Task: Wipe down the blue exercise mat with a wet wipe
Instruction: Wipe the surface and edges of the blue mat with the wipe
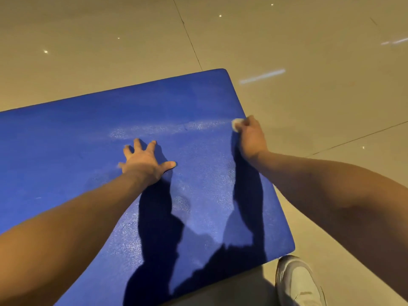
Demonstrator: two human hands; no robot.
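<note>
The blue exercise mat (88, 138) lies flat on the floor and fills the left and middle of the head view. My left hand (143, 160) presses on it near the middle with fingers spread. At the mat's right edge my right hand (250, 138) grips a small bunched white wet wipe (236, 124), which touches the mat surface. A pale wet streak runs leftward from the wipe across the mat. Both forearms cast dark shadows on the near part of the mat.
Beige glossy floor tiles (309, 62) surround the mat, with dark grout lines and light reflections. A white shoe (298, 281) stands on the floor just past the mat's near right corner.
</note>
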